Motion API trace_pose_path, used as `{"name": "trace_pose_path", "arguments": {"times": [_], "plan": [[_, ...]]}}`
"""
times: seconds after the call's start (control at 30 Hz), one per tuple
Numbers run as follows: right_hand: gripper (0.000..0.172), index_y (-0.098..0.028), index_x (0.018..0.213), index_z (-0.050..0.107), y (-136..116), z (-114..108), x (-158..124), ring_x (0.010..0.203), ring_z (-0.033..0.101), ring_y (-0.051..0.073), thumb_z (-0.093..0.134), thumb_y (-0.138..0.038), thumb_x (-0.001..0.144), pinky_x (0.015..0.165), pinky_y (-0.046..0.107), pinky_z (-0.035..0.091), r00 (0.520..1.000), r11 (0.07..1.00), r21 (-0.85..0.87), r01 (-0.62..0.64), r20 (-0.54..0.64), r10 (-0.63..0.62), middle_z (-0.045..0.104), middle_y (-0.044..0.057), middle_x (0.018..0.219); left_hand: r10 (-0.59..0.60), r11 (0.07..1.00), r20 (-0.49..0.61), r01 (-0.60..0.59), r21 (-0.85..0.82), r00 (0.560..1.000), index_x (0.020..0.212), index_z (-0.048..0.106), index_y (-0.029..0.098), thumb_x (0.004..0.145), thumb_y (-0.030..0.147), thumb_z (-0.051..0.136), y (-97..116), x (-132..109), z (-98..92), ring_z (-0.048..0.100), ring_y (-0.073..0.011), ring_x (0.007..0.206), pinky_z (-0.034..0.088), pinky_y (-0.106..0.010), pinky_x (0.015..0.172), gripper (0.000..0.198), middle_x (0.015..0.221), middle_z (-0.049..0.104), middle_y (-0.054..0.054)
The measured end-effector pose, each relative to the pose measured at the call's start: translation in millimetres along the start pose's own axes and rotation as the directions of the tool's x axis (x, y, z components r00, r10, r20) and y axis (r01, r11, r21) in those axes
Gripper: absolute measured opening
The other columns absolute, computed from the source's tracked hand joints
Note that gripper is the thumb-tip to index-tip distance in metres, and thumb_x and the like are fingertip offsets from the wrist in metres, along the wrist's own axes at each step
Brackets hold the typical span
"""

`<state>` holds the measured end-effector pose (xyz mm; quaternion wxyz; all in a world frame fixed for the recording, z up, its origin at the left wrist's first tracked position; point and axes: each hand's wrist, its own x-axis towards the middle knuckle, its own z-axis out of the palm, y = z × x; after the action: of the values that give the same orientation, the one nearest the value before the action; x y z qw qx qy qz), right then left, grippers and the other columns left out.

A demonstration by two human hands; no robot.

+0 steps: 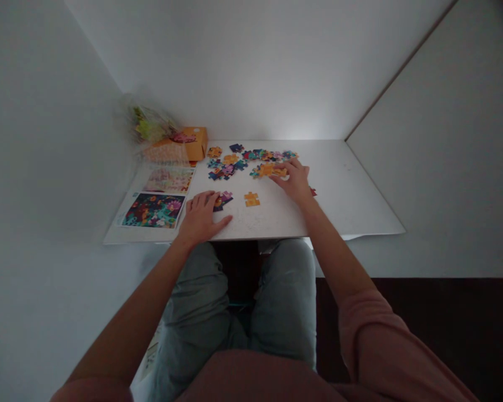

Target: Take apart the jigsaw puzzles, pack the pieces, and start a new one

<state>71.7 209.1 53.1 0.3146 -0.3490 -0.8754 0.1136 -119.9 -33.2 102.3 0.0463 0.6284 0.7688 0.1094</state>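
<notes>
My left hand (202,216) rests palm down at the table's front left, thumb spread away. Its fingertips touch the edge of a few dark and purple puzzle pieces (223,201). To the right of it a single orange puzzle piece (252,199) lies flat. My right hand (292,178) has thumb and fingers closed around an orange puzzle piece (279,172), right beside other orange pieces (266,169). A reddish piece (313,191) shows partly from under the right wrist.
Loose multicoloured puzzle pieces (226,167) lie toward the back of the white table (343,195). Two printed pictures (154,210) lie at the left. Behind them are an orange box (198,143) and clear plastic wrapping (145,120) around something yellow-green. White walls border the table.
</notes>
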Motion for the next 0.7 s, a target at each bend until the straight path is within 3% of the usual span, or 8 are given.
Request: {"name": "trace_pose_path", "arguments": {"times": [0.1, 0.2, 0.33, 0.43, 0.6, 0.7], "plan": [[0.033, -0.029, 0.109, 0.061, 14, -33, -30, 0.106, 0.050, 0.029, 0.055, -0.047, 0.082, 0.096, 0.047, 0.026, 0.999, 1.000, -0.007, -0.023, 0.044, 0.023, 0.054, 0.007, 0.115, 0.021, 0.999, -0.071, -0.023, -0.032, 0.997, 0.140, 0.026, 0.032, 0.080, 0.046, 0.045, -2, 0, 4.5, 0.031, -0.0360, 0.127, 0.026, -0.056, 0.102, 0.064, 0.138, 0.038, -0.006], [0.032, -0.029, 0.107, 0.061, 30, -61, -58, 0.100, 0.053, 0.028, 0.056, -0.047, 0.081, 0.096, 0.047, 0.027, 0.991, 0.991, -0.048, -0.121, 0.043, 0.123, 0.056, 0.006, 0.111, 0.027, 0.997, -0.118, -0.035, -0.062, 0.993, 0.139, 0.026, 0.035, 0.079, 0.048, 0.046, -4, 1, 9.5, 0.032, -0.0359, 0.126, 0.025, -0.056, 0.103, 0.064, 0.137, 0.038, -0.005], [0.044, -0.026, 0.122, 0.051, 43, -76, -64, 0.093, 0.055, 0.027, 0.049, -0.049, 0.083, 0.092, 0.046, 0.032, 0.968, 0.966, -0.072, -0.249, -0.039, 0.247, 0.055, 0.009, 0.115, 0.030, 0.996, -0.134, -0.041, -0.080, 0.991, 0.139, 0.026, 0.038, 0.078, 0.048, 0.048, -4, 2, 11.2, 0.031, -0.0366, 0.126, 0.026, -0.057, 0.102, 0.065, 0.135, 0.039, -0.004], [0.045, -0.025, 0.121, 0.052, 45, -62, -41, 0.092, 0.055, 0.026, 0.047, -0.050, 0.084, 0.092, 0.047, 0.032, 0.973, 0.968, -0.093, -0.231, -0.033, 0.229, 0.053, 0.010, 0.116, 0.034, 0.996, -0.128, -0.044, -0.076, 0.991, 0.138, 0.028, 0.035, 0.078, 0.049, 0.046, -3, 2, 9.5, 0.032, -0.0371, 0.125, 0.026, -0.057, 0.102, 0.064, 0.135, 0.039, -0.005], [0.049, -0.021, 0.109, 0.061, 41, -18, 8, 0.106, 0.048, 0.033, 0.059, -0.056, 0.075, 0.093, 0.050, 0.029, 0.961, 0.953, -0.199, -0.230, 0.106, 0.254, 0.051, 0.014, 0.117, 0.023, 0.998, -0.127, -0.031, -0.060, 0.992, 0.137, 0.031, 0.031, 0.080, 0.052, 0.043, -4, 1, 11.0, 0.032, -0.0369, 0.126, 0.027, -0.058, 0.102, 0.062, 0.136, 0.039, -0.007], [0.044, -0.021, 0.101, 0.064, 43, -3, 22, 0.103, 0.050, 0.033, 0.063, -0.055, 0.072, 0.091, 0.050, 0.029, 0.943, 0.947, -0.202, -0.250, 0.171, 0.285, 0.054, 0.013, 0.112, 0.000, 0.999, -0.138, -0.007, -0.044, 0.990, 0.135, 0.034, 0.028, 0.082, 0.054, 0.040, -6, 2, 14.6, 0.032, -0.0343, 0.127, 0.026, -0.055, 0.104, 0.060, 0.137, 0.039, -0.008]]}}
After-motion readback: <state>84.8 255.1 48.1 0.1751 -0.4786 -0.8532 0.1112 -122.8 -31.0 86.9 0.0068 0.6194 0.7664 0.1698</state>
